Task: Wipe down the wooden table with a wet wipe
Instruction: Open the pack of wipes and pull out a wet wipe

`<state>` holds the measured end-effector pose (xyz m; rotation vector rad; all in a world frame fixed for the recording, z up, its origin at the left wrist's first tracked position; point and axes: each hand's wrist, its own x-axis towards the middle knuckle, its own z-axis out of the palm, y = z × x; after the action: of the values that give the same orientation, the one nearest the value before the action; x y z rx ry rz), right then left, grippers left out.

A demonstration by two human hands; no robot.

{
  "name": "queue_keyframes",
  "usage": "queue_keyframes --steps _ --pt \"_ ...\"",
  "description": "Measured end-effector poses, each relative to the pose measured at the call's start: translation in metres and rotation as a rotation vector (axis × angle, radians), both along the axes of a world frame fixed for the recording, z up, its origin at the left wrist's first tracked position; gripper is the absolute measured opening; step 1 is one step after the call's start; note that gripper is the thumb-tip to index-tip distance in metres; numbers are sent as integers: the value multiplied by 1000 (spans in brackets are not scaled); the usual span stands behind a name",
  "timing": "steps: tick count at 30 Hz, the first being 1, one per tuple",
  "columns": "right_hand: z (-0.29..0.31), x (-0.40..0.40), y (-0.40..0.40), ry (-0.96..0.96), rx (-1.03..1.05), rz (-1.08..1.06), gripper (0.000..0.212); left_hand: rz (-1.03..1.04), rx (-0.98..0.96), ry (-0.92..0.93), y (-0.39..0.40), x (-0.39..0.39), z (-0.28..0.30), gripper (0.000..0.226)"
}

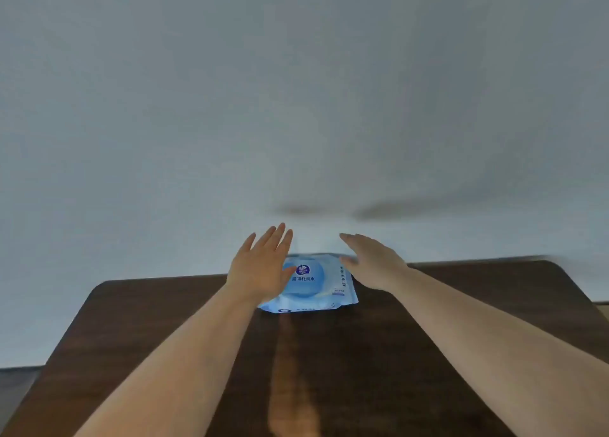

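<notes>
A: Where's the wipes pack [313, 283]?
B: 12 o'clock, far edge of the wooden table [428, 354], lying flat. Left hand [260, 268] and right hand [372, 265] flank it, fingers straight, holding nothing.
A: Handling?
B: Likely light, soft, slick film. Pin the pack's body, peel at the round lid.

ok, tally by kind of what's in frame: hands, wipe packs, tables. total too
hands: 2, left hand and right hand, both open, fingers straight
wet wipe pack: 1, blue, lying on the table
wooden table: 1, dark brown
total: 4
</notes>
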<state>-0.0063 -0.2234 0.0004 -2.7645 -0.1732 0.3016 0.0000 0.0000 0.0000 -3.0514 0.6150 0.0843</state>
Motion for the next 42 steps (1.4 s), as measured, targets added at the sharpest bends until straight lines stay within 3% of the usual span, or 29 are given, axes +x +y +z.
queue_keyframes --steps 3,11,22,28,30,32,36,39,42 --pt "-33 17 9 88 -22 68 58 19 48 131 -3 10 -40 68" --pt "-106 40 25 163 35 130 73 14 26 234 -8 35 -102 77" --pt "-122 41 22 211 74 110 81 -15 -70 210 -4 50 -118 73" --pt "-124 41 22 184 106 82 84 348 -504 72 -16 60 -101 52" --pt "-124 41 22 183 84 99 82 446 -540 1 -20 65 -98 46" --pt "-123 43 22 182 57 110 81 511 -449 31 -22 66 -98 39" --pt "-121 45 21 172 56 126 80 344 -389 96 -30 55 -108 37" --pt "-122 46 21 167 67 123 79 209 -352 81 -32 49 -117 61" --pt "-123 47 22 192 41 116 80 219 -353 -6 -36 46 -122 47"
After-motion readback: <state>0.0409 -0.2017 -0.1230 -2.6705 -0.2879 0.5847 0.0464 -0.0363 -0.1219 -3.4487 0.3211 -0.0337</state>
